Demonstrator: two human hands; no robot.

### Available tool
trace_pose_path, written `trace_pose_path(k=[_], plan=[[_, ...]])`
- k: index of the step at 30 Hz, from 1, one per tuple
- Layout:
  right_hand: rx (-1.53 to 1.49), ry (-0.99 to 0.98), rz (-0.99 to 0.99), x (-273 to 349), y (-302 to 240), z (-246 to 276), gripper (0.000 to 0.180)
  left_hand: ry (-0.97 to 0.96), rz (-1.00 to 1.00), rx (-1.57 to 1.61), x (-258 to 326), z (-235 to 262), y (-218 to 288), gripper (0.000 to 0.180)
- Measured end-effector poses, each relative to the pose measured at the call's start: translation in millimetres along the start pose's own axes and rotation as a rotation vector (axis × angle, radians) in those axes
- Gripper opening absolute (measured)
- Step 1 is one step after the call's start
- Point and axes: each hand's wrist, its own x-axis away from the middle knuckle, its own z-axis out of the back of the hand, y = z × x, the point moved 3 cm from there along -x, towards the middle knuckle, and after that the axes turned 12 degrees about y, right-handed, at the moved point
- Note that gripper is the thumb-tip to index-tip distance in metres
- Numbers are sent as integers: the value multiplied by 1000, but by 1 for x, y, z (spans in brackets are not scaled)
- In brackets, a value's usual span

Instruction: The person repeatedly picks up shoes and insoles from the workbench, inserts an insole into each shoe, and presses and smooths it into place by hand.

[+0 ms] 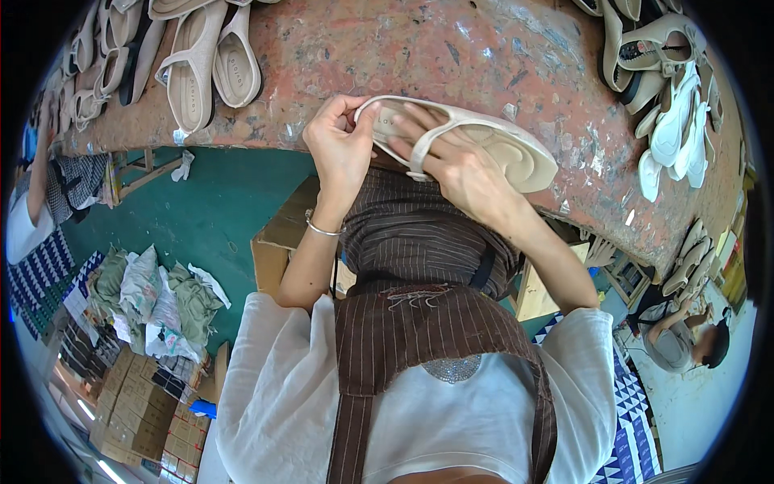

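Note:
A beige sandal (528,157) lies tilted over the front edge of the workbench, its insole toward me and its heel end to the left. My left hand (339,145) is closed on the heel end, with thumb and fingers pinching the rim. My right hand (463,169) reaches over the footbed. Its fingers are stretched out and apart, passing by the cross strap (435,137) and lying on the insole near the heel. The right thumb is mostly hidden. The sandal's sole underneath is out of sight.
The stained red workbench (363,48) curves around me. Beige sandals (193,77) stand at its far left, more sandals (653,44) and white shoe parts (677,129) at right. A cardboard box (270,250) is below the bench. Other people (685,343) are at both sides.

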Motion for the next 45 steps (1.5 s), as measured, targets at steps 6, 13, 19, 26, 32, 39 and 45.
trace_pose_path(k=[6, 13, 19, 26, 32, 39, 45], plan=[[154, -103, 15, 6, -9, -2, 39, -26, -94, -95, -6, -1, -1, 7], [377, -72, -47, 8, -14, 22, 22, -16, -194, -230, -5, 0, 14, 10], [870, 716, -249, -24, 44, 74, 14, -172, -327, -392, 52, -13, 28, 17], [27, 465, -341, -2, 16, 87, 19, -289, -909, -449, 128, -47, 50, 19], [316, 377, -305, 42, -3, 32, 61, -571, -945, -710, 144, -70, 21, 64], [492, 166, -396, -25, 57, 24, 37, -601, -944, -649, 139, -71, 8, 49], [486, 237, -169, 16, 26, 30, 48, -503, -839, -483, 131, -68, 23, 47]])
